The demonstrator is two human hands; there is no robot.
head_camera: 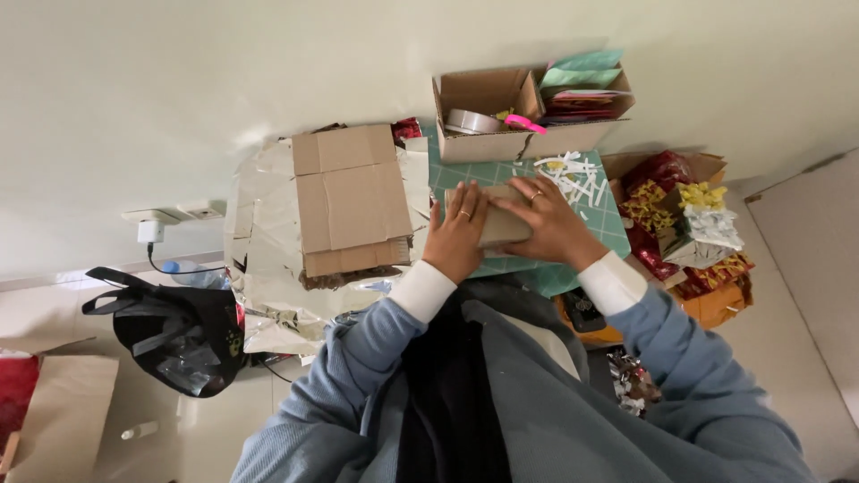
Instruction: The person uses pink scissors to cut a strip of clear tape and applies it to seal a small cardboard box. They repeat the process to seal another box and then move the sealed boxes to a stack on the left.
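Note:
Both my hands rest on a small brown cardboard box [501, 228] lying on a green cutting mat [608, 224]. My left hand [456, 234] lies flat on the box's left end, a ring on one finger. My right hand [548, 224] covers its right end and top, also with a ring. Most of the box is hidden under my palms. Scraps of white and yellow shredded paper [573, 177] lie on the mat just beyond my right hand.
A larger flattened cardboard box [351, 199] sits on crinkled silver wrapping foil [259, 241] to the left. An open carton [501, 112] with tape rolls and coloured paper stands against the wall. Wrapped gifts [684, 219] pile at right. A black bag [179, 335] lies on the floor.

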